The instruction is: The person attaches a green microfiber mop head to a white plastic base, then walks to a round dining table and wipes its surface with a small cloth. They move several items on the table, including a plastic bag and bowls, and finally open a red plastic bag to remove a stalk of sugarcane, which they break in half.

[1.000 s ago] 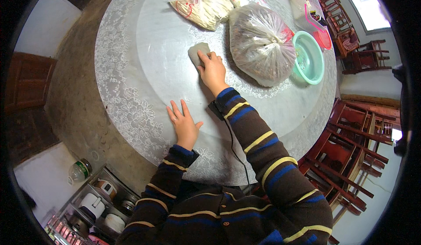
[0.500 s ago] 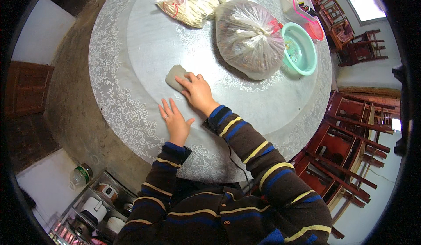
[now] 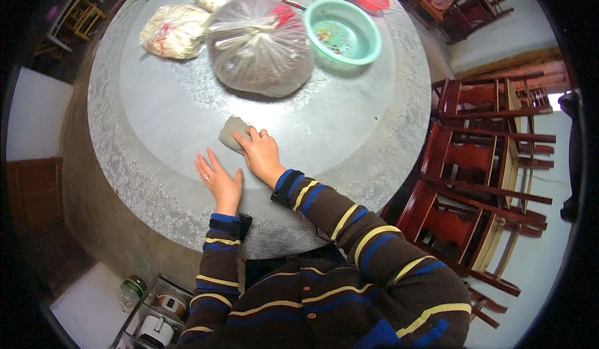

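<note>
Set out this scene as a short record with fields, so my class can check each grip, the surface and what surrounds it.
Left grip: fingers spread, holding nothing
Right grip: fingers on a grey cloth
Surface: round table, patterned edge
Beyond cloth: tied plastic bag, between pale bag and mint-green basin
Right side: wooden chairs

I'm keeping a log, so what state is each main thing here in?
Gray cloth: bunched, partly under right hand
Left hand: open, fingers spread
Large plastic bag: full, tied shut
Smaller bag: filled, pale contents
Green basin: upright, small bits inside
Round table: covered
Red-brown chairs: crowded together
</note>
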`<control>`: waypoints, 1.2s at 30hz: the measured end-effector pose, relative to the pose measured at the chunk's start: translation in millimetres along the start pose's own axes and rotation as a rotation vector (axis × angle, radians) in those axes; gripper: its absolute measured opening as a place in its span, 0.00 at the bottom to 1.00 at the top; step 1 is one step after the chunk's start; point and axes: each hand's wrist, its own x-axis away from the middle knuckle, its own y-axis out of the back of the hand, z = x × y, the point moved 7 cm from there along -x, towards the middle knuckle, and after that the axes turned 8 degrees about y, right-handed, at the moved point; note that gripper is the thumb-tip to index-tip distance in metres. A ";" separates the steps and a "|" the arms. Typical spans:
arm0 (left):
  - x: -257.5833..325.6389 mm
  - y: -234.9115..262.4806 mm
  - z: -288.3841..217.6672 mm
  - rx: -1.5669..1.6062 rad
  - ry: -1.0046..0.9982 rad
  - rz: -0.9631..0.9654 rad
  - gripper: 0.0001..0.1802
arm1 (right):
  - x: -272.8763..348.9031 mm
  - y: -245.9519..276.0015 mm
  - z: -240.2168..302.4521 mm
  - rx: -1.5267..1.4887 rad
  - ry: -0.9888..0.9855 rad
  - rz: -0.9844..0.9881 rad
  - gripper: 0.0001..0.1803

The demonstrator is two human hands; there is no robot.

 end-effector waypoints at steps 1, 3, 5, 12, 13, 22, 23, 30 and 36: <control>8.0 -9.7 -11.3 -0.003 -0.019 0.023 0.60 | 5.5 6.9 -10.7 0.003 -0.018 -0.005 0.29; 23.5 -28.8 -34.6 -0.006 -0.060 0.060 0.59 | 15.8 23.1 -35.2 0.006 -0.057 -0.020 0.29; 38.5 -46.6 -54.8 -0.040 -0.085 0.108 0.58 | 26.5 39.4 -60.2 0.013 -0.092 -0.032 0.29; 80.2 -96.8 -119.8 -0.121 -0.163 0.224 0.57 | 50.3 94.8 -146.5 0.087 -0.182 -0.094 0.28; 85.4 -102.6 -127.5 -0.134 -0.170 0.234 0.57 | 52.2 102.2 -160.3 0.091 -0.206 -0.091 0.29; 112.6 -138.4 -155.5 -0.325 -0.122 0.332 0.60 | 59.5 157.8 -272.6 0.118 -0.334 -0.183 0.30; 113.6 -139.5 -156.1 -0.332 -0.121 0.330 0.60 | 59.5 160.7 -283.3 0.122 -0.356 -0.176 0.30; 113.2 -141.2 -153.3 -0.365 -0.153 0.259 0.60 | 60.8 184.8 -343.5 0.093 -0.469 -0.184 0.29; 115.4 -140.2 -155.9 -0.367 -0.174 0.213 0.59 | 74.7 203.8 -381.4 0.184 -0.661 -0.161 0.30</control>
